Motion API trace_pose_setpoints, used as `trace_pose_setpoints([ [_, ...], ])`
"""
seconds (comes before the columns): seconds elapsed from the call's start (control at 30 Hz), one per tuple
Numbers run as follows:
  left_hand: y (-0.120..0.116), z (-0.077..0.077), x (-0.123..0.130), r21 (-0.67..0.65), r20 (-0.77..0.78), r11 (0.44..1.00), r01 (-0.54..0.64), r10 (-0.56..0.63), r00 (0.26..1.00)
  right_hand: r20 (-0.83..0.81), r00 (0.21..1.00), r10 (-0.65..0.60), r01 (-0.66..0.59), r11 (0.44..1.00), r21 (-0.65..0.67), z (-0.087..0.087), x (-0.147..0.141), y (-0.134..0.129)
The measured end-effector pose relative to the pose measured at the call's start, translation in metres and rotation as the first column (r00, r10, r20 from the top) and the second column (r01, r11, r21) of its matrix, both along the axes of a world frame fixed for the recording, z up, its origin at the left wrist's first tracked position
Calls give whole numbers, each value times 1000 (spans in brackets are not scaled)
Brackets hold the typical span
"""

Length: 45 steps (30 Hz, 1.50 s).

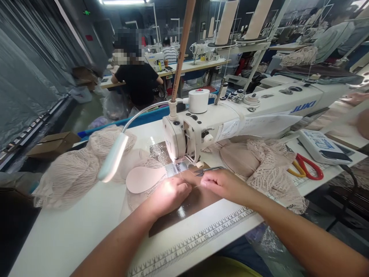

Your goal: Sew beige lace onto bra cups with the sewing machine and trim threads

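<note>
Just in front of the needle area of a white sewing machine (175,142), both hands are close together over a brown plate. My left hand (173,192) is closed, with its fingertips pinched on a thin thread. My right hand (216,182) is also closed and pinches thread a little to the right. A pale pink oval pad (144,179) with mesh fabric under it lies left of the needle area. Dark thread snips (211,169) lie behind my right hand's fingers. The fingertips hide part of the thread.
Beige lace pieces (69,173) are heaped at the left, and more lace (259,165) lies at the right. Red and yellow scissors (309,167) rest beside a control box (324,146). A lamp (113,157) hangs over the table's left side. A person (138,80) sits farther back.
</note>
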<state>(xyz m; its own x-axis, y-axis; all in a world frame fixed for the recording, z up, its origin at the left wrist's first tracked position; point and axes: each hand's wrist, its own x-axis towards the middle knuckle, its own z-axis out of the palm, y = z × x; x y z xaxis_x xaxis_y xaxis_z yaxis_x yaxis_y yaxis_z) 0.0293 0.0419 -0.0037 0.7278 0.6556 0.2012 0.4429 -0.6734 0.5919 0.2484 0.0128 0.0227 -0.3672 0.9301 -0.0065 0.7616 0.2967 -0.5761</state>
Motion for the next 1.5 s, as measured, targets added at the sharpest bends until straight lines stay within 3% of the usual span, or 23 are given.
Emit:
trace_pose_setpoints([
  [0.1, 2, 2, 0, -37, -16, 999, -18, 17, 1000, 196, 980, -19, -18, 982, 186, -4, 13, 10],
  [0.2, 4, 3, -1, -224, 8, 971, -83, 87, 996, 414, 909, 47, -133, 974, 183, -14, 18, 15],
  [0.33, 3, 0, -2, -567, 30, 818, -96, 137, 990, 519, 855, -18, -74, 985, 155, -21, 15, 13],
  [0.47, 3, 1, -1, -741, 76, 668, -70, 186, 980, 560, 821, -112, 60, 992, 110, -16, 21, 5],
  [0.53, 3, 4, 0, -787, 113, 615, -54, 228, 967, 455, 871, -185, 138, 981, 134, -12, 29, -3],
  [0.6, 4, 6, 0, -826, 149, 562, -29, 269, 952, 207, 945, -255, 234, 965, 119, -10, 36, -14],
  [0.63, 4, 6, 1, -842, 165, 539, -16, 285, 944, 45, 960, -277, 274, 960, 60, -10, 37, -20],
  [0.7, 4, 5, 1, -861, 193, 508, 13, 304, 933, -256, 915, -311, 269, 945, -185, -11, 33, -33],
  [0.77, 4, 4, 1, -866, 228, 499, 46, 311, 923, -445, 806, -391, 160, 867, -472, -13, 22, -43],
  [0.83, 3, 3, 0, -859, 272, 505, 85, 309, 911, -530, 690, -493, 38, 756, -654, -15, 7, -49],
  [0.9, 3, 3, 0, -848, 306, 518, 114, 302, 903, -563, 603, -565, -38, 684, -728, -15, -7, -51],
  [0.97, 3, 3, -1, -838, 323, 531, 125, 300, 898, -580, 544, -606, -67, 658, -750, -14, -18, -51],
  [1.13, 3, 2, -1, -822, 325, 557, 118, 290, 900, -637, 420, -646, -89, 670, -737, -17, -31, -48],
  [1.5, 2, -1, 1, -823, 298, 562, 81, 305, 905, -684, 357, -636, -45, 720, -692, -21, -43, -47],
])
